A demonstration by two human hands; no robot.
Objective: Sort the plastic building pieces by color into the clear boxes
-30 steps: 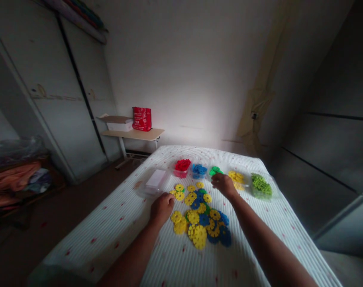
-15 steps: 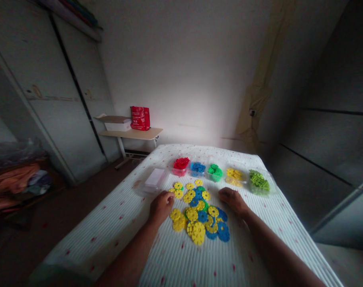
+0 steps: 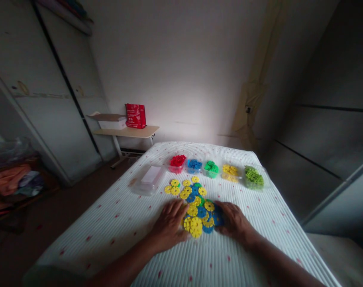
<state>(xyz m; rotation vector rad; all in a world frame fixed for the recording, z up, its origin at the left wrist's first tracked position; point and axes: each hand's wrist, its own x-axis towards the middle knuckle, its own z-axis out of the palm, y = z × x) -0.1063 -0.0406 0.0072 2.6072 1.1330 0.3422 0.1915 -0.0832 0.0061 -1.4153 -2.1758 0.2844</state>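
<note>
A loose heap of notched plastic discs lies on the bed cover, with yellow discs (image 3: 196,226) at the near end and blue discs (image 3: 201,211) among them. My left hand (image 3: 170,226) rests along the heap's left side, fingers stretched out and partly over some yellow discs. On the opposite side, my right hand (image 3: 235,223) has its fingers extended against the blue discs at the right edge, covering some. Neither hand grips a disc. Beyond them a smaller cluster of yellow discs (image 3: 175,190) lies flat, with a little green showing beneath.
Clear tubs stand in a row behind the heap: red pieces (image 3: 177,161), blue discs (image 3: 195,164), green discs (image 3: 211,167), yellow discs (image 3: 230,170) and light green pieces (image 3: 253,177). A clear container (image 3: 147,185) lies at left. A side table (image 3: 139,131) holds a red bag (image 3: 136,116).
Both hands have come nearer to me and inward against the heap's sides, their fingers now stretched out. Discs at the left and right edges have been drawn closer together. The view has shifted slightly.
</note>
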